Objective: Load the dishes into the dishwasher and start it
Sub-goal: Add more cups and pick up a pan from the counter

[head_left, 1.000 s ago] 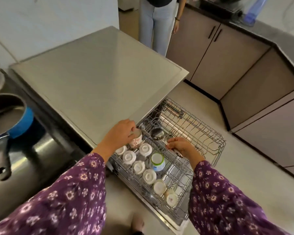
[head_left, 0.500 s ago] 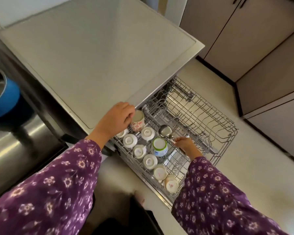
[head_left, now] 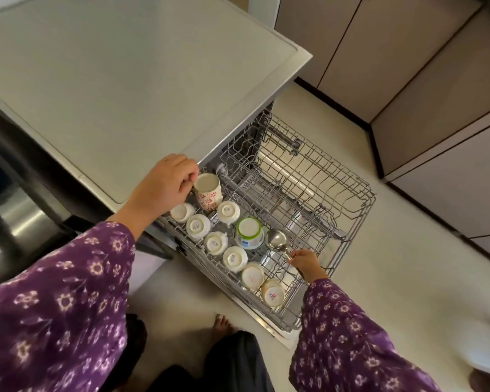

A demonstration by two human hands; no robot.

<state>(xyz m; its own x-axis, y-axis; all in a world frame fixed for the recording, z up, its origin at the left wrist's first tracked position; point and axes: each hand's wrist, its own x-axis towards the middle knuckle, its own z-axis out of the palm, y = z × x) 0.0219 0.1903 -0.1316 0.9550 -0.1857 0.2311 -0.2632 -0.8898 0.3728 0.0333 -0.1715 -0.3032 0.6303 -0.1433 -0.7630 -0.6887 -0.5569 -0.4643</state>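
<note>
Pale kitchen floor below, brown cabinet doors beyond, grey worktop at left, with pulled-out grey wire dishwasher rack under its edge. At rack's back left corner, left hand reaching forward, fingers curled, gripping white cup with red flower print, mouth up and slightly tilted, just behind rows of upturned white cups. Low over rack's front, right hand, fingertips pinching handle of steel ladle, bowl lying just beside upturned white cup with green rim. Against half a second ago: ladle bowl drawn from behind green-rimmed cup to its right side, nearer rack's front; flower-print cup held in much the same corner
</note>
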